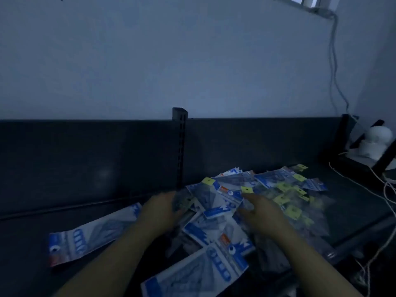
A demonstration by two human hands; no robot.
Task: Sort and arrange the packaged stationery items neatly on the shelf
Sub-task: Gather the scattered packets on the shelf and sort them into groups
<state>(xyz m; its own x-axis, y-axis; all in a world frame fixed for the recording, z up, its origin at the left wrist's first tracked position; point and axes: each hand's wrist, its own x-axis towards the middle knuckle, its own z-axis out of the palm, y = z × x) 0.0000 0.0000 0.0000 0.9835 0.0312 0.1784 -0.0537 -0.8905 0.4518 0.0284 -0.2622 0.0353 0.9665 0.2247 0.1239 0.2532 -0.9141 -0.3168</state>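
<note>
Pile of packs (225,202) is lying loose and overlapping on the dark metal shelf (27,243), just right of the slotted upright (181,146). They're flat, glossy sleeves: some blue-and-white printed, some clear with yellow hang tabs (282,187). One blue pack (92,232) is lying apart at left, probably starting a sorted row. You're reaching both hands in, left hand (160,211) at the pile's left edge, right hand (265,213) on top. Too blurred to tell gripping or just pressing. White camera (377,142) is sitting far right.

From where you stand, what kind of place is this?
Probably a shop or stockroom: a dark metal shelf with a slotted upright post, and a loose pile of blue-and-white packaged stationery lying on it.
</note>
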